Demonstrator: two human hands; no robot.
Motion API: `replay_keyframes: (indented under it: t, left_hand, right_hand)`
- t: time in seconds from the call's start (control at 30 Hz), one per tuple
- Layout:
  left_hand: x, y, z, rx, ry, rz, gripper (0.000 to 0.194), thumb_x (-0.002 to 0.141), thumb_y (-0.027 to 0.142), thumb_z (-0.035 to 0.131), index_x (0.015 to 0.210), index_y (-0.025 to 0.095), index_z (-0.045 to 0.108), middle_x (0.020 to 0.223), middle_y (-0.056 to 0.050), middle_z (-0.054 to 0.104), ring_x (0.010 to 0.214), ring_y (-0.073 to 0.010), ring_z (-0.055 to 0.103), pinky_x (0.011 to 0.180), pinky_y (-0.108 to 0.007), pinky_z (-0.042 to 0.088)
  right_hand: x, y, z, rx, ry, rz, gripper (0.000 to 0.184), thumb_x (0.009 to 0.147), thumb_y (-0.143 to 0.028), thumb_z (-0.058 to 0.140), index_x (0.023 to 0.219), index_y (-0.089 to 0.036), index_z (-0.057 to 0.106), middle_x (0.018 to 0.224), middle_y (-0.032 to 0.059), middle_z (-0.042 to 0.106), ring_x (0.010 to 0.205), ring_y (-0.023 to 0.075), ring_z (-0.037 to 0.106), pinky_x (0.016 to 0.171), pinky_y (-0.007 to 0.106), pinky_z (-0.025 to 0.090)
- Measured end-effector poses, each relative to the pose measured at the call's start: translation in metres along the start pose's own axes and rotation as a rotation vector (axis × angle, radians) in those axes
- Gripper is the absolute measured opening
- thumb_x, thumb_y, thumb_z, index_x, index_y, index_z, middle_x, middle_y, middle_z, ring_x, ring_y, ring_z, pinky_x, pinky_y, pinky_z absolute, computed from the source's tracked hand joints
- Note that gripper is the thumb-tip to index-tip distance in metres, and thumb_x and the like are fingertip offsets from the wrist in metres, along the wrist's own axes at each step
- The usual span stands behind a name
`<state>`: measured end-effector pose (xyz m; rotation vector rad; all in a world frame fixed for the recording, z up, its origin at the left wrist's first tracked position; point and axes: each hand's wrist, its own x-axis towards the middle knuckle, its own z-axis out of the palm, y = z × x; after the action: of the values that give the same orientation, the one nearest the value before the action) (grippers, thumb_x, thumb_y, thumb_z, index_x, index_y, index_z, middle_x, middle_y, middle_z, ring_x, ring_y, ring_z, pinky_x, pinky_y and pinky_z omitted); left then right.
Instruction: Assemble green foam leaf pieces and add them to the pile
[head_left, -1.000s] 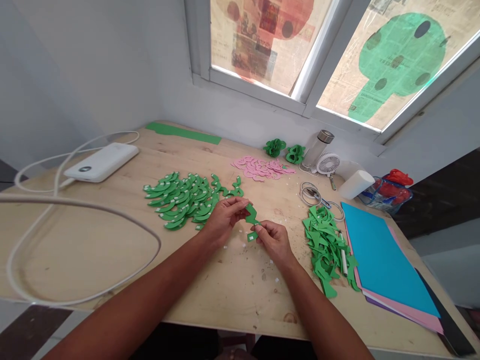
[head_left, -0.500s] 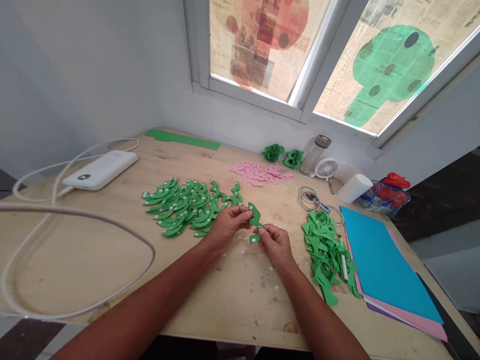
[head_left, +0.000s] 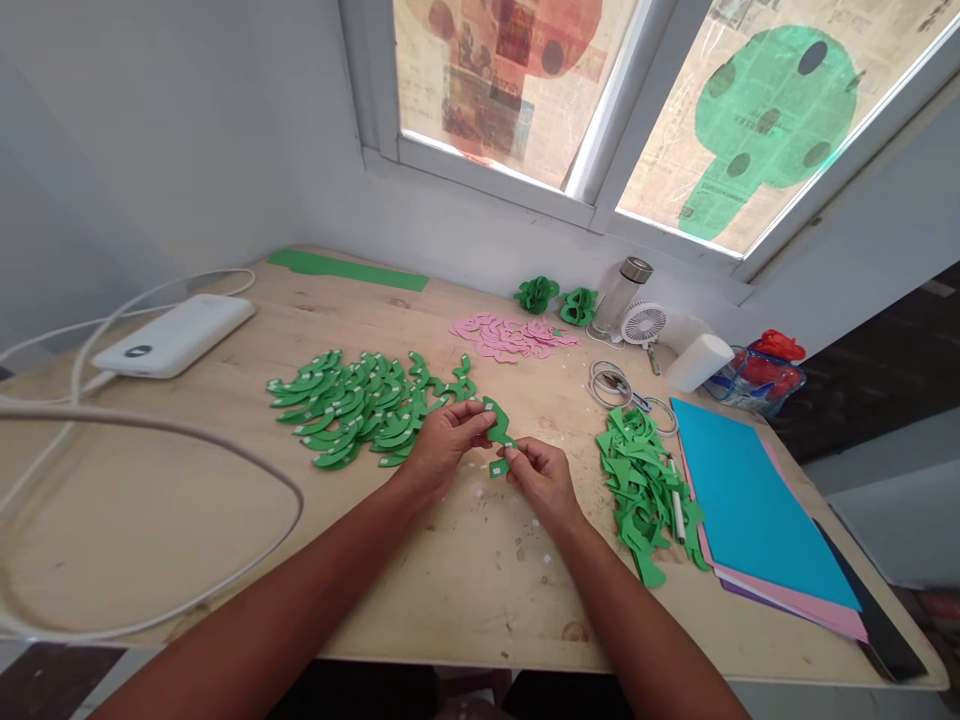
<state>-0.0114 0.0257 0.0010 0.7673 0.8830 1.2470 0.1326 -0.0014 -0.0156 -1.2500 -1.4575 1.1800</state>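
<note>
A curved green foam or paper cutout (head_left: pixel 496 424) with small white squares on it is held up between both hands over the middle of the table. My left hand (head_left: pixel 454 437) pinches its upper end between thumb and fingers. Lower down, my right hand (head_left: pixel 541 476) grips it with the thumb on top, near a white square. Left of my hands lies a heap of curved green cutouts (head_left: pixel 360 405), many bearing white squares. A pile of green scraps (head_left: pixel 646 490) with a white pen (head_left: pixel 677 505) on it lies to the right.
Pink cutouts (head_left: pixel 510 338) and two green paper balls (head_left: pixel 536 294) lie behind, near a bottle (head_left: pixel 619 300) and small fan (head_left: pixel 643 323). Tape rolls (head_left: pixel 606 384) and coloured sheets (head_left: pixel 757 510) are at right. A white power bank (head_left: pixel 176 335) with a looping cable (head_left: pixel 225 447) is left.
The camera view has shifted slightly, so the scene sits a little further left and up. Both hands keep hold of the same green cutout, with little visible change in grip.
</note>
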Motion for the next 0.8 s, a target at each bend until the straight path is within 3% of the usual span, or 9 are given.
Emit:
replay_keyframes:
  t: [0.13, 0.63, 0.7, 0.8]
  left_hand:
    - [0.001, 0.002, -0.001, -0.044, 0.058, -0.004, 0.022, 0.054, 0.026, 0.076, 0.063, 0.014, 0.059, 0.062, 0.001, 0.060, 0.057, -0.0111, 0.054, 0.057, -0.024, 0.046]
    - [0.000, 0.001, 0.001, 0.022, 0.029, 0.008, 0.021, 0.055, 0.029, 0.075, 0.062, 0.014, 0.062, 0.062, -0.001, 0.060, 0.056, -0.0121, 0.053, 0.053, -0.024, 0.045]
    - [0.000, 0.002, 0.001, 0.058, 0.046, 0.029, 0.020, 0.055, 0.029, 0.075, 0.061, 0.014, 0.063, 0.060, -0.001, 0.059, 0.053, -0.0114, 0.052, 0.052, -0.024, 0.043]
    - [-0.001, 0.003, 0.001, 0.182, 0.052, 0.093, 0.017, 0.058, 0.028, 0.073, 0.059, 0.015, 0.062, 0.055, 0.001, 0.057, 0.048, -0.0093, 0.048, 0.050, -0.022, 0.040]
  right_hand:
    - [-0.001, -0.002, -0.001, 0.018, -0.022, -0.028, 0.025, 0.078, -0.038, 0.053, 0.069, -0.015, 0.060, 0.052, -0.0021, 0.053, 0.048, 0.0091, 0.044, 0.047, 0.020, 0.033]
    - [0.001, 0.005, -0.002, -0.028, 0.011, -0.021, 0.023, 0.076, -0.036, 0.052, 0.067, -0.016, 0.058, 0.050, -0.0032, 0.052, 0.043, 0.0082, 0.040, 0.043, 0.020, 0.030]
    - [0.000, 0.002, -0.003, -0.091, 0.065, -0.073, 0.021, 0.078, -0.034, 0.051, 0.072, -0.016, 0.060, 0.056, -0.0012, 0.055, 0.048, 0.0099, 0.044, 0.046, 0.021, 0.034]
    - [-0.003, -0.004, -0.006, -0.266, 0.254, -0.241, 0.017, 0.079, -0.027, 0.049, 0.082, -0.016, 0.062, 0.071, 0.0030, 0.061, 0.062, 0.0133, 0.051, 0.057, 0.025, 0.040]
